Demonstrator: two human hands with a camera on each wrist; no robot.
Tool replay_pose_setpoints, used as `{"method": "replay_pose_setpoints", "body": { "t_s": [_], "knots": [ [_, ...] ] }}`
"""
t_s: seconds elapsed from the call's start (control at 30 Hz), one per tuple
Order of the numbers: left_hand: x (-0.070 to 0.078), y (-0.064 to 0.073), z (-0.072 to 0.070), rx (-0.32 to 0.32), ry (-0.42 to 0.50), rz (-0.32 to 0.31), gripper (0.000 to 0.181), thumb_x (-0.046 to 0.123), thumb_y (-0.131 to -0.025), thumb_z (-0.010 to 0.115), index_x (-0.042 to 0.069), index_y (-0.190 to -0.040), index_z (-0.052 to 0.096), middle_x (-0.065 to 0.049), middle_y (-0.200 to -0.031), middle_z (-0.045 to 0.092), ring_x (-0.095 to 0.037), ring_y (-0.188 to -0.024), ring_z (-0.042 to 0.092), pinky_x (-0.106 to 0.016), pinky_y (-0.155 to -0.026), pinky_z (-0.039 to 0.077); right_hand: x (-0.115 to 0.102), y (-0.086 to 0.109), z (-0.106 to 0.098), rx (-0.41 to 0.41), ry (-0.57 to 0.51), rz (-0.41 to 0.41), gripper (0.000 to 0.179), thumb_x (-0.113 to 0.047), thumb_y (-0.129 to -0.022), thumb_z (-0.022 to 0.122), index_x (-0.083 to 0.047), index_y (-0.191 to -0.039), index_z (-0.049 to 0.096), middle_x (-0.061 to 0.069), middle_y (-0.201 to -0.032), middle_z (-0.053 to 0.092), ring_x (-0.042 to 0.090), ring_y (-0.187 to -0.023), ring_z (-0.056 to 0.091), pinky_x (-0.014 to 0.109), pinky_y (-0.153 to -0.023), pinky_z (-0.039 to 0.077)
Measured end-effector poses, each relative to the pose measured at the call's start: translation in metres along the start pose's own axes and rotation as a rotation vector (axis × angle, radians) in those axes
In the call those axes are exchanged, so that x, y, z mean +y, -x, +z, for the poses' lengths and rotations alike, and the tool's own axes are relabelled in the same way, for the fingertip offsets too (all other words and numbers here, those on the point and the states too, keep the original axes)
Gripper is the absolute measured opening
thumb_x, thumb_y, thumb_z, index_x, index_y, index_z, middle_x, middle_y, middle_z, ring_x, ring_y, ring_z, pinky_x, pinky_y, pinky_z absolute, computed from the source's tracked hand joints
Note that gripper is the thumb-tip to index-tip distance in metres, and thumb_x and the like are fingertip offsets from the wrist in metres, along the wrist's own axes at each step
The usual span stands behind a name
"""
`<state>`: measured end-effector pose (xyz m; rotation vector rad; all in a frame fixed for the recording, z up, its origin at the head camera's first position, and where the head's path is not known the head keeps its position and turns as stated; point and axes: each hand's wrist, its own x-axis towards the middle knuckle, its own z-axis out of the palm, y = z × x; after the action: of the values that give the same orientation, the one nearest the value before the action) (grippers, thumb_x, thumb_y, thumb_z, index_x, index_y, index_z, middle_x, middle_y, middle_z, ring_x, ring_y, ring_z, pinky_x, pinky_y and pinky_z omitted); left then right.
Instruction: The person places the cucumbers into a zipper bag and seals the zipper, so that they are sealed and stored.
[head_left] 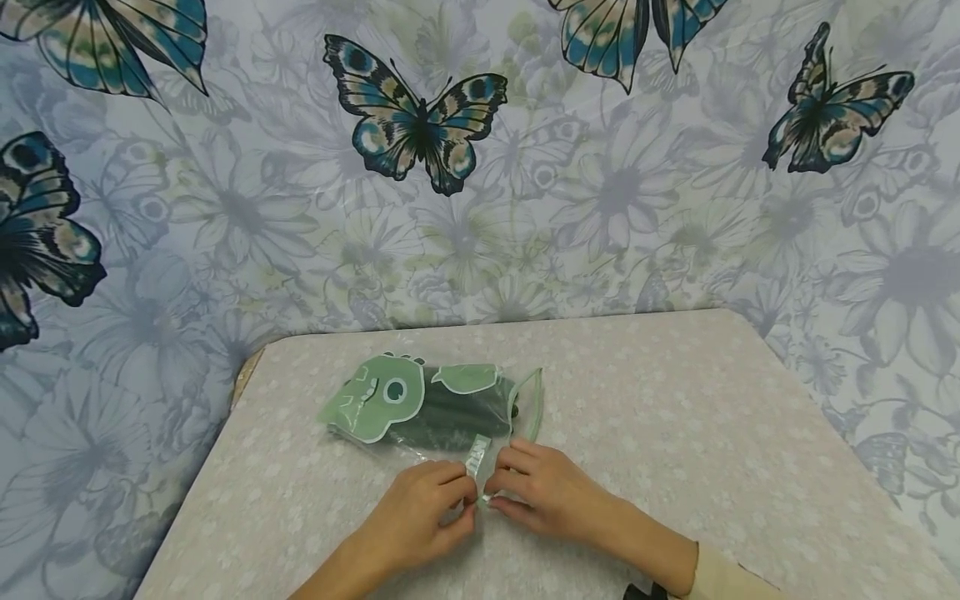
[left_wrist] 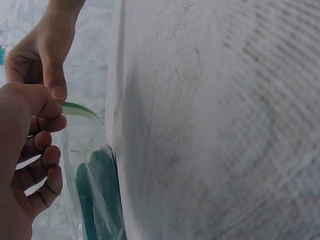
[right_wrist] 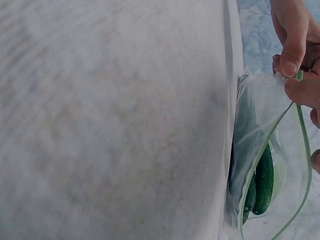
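A clear zip bag (head_left: 382,396) printed with a green cartoon dinosaur lies on its side on the table. Several dark green cucumbers (right_wrist: 264,185) show through the plastic. At the bag's near corner, my left hand (head_left: 420,508) pinches the end of the zip edge between thumb and forefinger. My right hand (head_left: 547,492) pinches the same corner from the right, its fingertips close against the left ones. Away from the fingers, the two green zip strips (right_wrist: 303,135) stand parted, leaving the bag's mouth gaping. A small white label (head_left: 477,454) shows beside the left fingertips.
Pale patterned cloth covers the table (head_left: 675,400). Behind it rises a wall (head_left: 622,250) with flower and butterfly prints, close to the table's far edge. A small black object (head_left: 645,592) shows at the bottom, under the right forearm.
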<state>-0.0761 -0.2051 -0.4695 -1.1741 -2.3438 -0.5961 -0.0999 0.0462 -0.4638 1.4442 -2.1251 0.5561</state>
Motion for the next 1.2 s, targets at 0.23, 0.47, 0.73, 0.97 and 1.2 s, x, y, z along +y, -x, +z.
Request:
{"method": "replay_pose_setpoints", "body": {
  "t_s": [0.23, 0.47, 0.73, 0.97, 1.2],
  "knots": [
    [-0.001, -0.004, -0.003, 0.033, -0.025, 0.015, 0.025, 0.017, -0.082, 0.081, 0.027, -0.081, 0.058, 0.014, -0.078, 0.057, 0.001, -0.071, 0.05, -0.018, -0.067, 0.044, 0.003, -0.003, 0.002, 0.051, -0.052, 0.005, 0.014, -0.019, -0.093, 0.085, -0.021, -0.1, 0.074, -0.011, -0.097, 0.063, 0.004, -0.084, 0.051, 0.017, -0.074, 0.045],
    [-0.005, -0.011, -0.008, 0.034, -0.086, 0.101, 0.019, 0.015, -0.087, 0.076, 0.026, -0.081, 0.062, 0.016, -0.077, 0.055, -0.002, -0.068, 0.049, -0.018, -0.065, 0.043, 0.006, -0.006, 0.001, 0.074, -0.092, 0.024, 0.012, -0.018, -0.095, 0.083, -0.022, -0.101, 0.073, -0.011, -0.097, 0.061, 0.003, -0.085, 0.051, 0.016, -0.075, 0.045],
    [-0.007, -0.017, -0.011, 0.044, -0.14, 0.171, 0.019, 0.013, -0.081, 0.075, 0.025, -0.078, 0.06, 0.015, -0.074, 0.053, -0.003, -0.066, 0.046, -0.02, -0.063, 0.039, 0.02, -0.002, -0.001, -0.018, 0.036, 0.011, 0.01, -0.016, -0.1, 0.076, -0.019, -0.102, 0.066, -0.009, -0.099, 0.057, 0.004, -0.086, 0.054, 0.018, -0.075, 0.049],
    [-0.009, -0.021, -0.013, 0.041, -0.139, 0.174, 0.019, 0.014, -0.082, 0.074, 0.025, -0.079, 0.059, 0.014, -0.076, 0.054, -0.005, -0.067, 0.047, -0.021, -0.065, 0.041, 0.045, 0.003, -0.003, -0.072, 0.109, 0.03, 0.011, -0.016, -0.102, 0.075, -0.017, -0.102, 0.064, -0.006, -0.1, 0.056, 0.006, -0.084, 0.053, 0.02, -0.073, 0.05],
    [-0.01, -0.028, -0.012, 0.061, -0.117, 0.185, 0.019, 0.012, -0.082, 0.073, 0.024, -0.079, 0.058, 0.014, -0.074, 0.051, -0.003, -0.067, 0.044, -0.018, -0.065, 0.038, 0.074, 0.003, -0.004, -0.129, 0.097, 0.053, 0.013, -0.013, -0.101, 0.075, -0.016, -0.1, 0.063, -0.004, -0.098, 0.055, 0.008, -0.086, 0.054, 0.023, -0.074, 0.052]
  ]
}}
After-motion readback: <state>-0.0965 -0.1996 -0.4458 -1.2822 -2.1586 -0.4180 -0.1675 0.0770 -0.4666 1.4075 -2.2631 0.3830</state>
